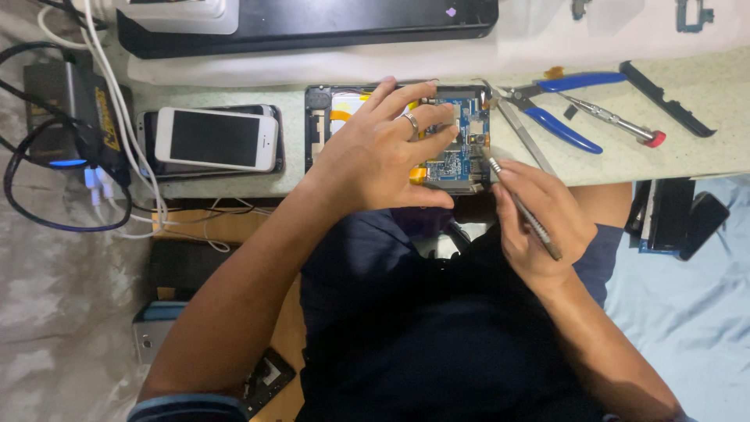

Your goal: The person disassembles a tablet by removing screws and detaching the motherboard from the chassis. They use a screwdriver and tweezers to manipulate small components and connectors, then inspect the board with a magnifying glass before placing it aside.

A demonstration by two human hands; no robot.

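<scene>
Two hands work one opened tablet (469, 144) at the bench edge: our left hand (383, 152) lies spread on it, pinning it, while our right hand (539, 215) pinches a screwdriver (522, 207), tip at the blue board. We judge a screw is next (steady aim needed). Nearby: two stacked phones (215, 139), one pliers (558, 98).

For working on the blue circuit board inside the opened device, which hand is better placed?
Likely the right hand: it grips a slim metal screwdriver whose tip sits at the blue circuit board. The left hand lies flat on the opened black-framed device, steadying it, and holds no tool.
</scene>
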